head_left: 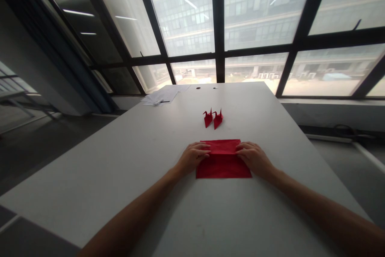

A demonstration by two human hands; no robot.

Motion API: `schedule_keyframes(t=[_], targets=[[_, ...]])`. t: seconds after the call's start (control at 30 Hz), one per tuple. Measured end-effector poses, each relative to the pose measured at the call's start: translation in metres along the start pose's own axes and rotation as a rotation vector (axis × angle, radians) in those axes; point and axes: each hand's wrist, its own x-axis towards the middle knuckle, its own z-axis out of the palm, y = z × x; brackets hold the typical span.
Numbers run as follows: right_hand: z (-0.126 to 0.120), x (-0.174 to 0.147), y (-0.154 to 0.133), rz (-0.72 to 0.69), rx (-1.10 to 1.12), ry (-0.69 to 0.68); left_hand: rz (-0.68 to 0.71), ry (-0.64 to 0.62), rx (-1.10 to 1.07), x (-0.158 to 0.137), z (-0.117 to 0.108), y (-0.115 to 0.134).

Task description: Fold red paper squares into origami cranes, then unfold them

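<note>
Red paper (224, 166), creased across, on the desk (135, 160), nearer the right edge than left — pinched at its sides by left hand (192, 156) and right hand (254, 157), hands apart. Toward the far edge, two folded cranes (218, 121) — white sheets (168, 95) near the far left corner.

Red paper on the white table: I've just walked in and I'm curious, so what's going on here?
A person has their left hand and right hand on opposite sides of the red paper, which has a line running across it between the hands. Beyond it, two red paper birds stand side by side on the white table. Some white sheets lie toward the far left.
</note>
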Motion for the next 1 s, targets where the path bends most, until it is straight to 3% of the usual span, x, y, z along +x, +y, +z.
schedule_keyframes(t=[0.63,1.0], targets=[[0.0001,0.0007,0.0051,-0.014,0.067,0.075,0.061,0.018,-0.04,0.0,0.0053,-0.0051],[0.0009,0.0004,0.0044,0.005,0.13,0.033,0.076,0.044,-0.122,-0.0005,0.0054,-0.0048]])
